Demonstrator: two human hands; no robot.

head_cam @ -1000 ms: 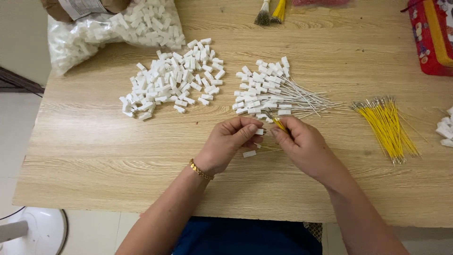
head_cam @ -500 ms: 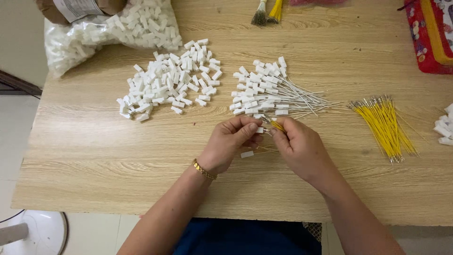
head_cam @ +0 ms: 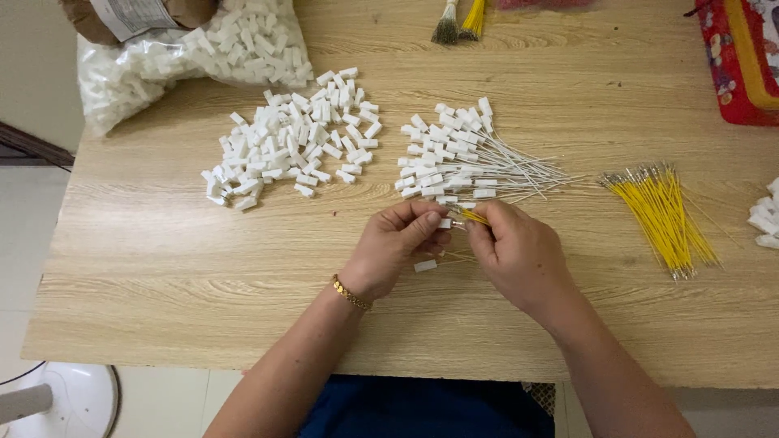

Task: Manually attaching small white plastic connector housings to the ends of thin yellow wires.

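My left hand point(head_cam: 398, 247) pinches a small white plastic connector point(head_cam: 445, 222) near the middle of the wooden table point(head_cam: 162, 276). Close beside it, my right hand point(head_cam: 519, 253) holds a short yellow wire point(head_cam: 472, 216) whose end meets that connector. Just behind both hands lies a pile of white connectors with white wires fitted point(head_cam: 466, 162). One loose white connector point(head_cam: 425, 265) rests on the table between my wrists. A gold bracelet point(head_cam: 350, 293) circles my left wrist.
A heap of loose white connectors point(head_cam: 292, 138) lies at the centre left, a clear bag of more point(head_cam: 187, 53) at the back left. A bundle of yellow wires point(head_cam: 661, 215) lies right. A red box point(head_cam: 742, 57) stands at the back right; a white fan point(head_cam: 57, 397) is on the floor.
Both hands stay together at the same spot; the fingers shifted slightly on the connector and yellow wire. The piles have not moved.
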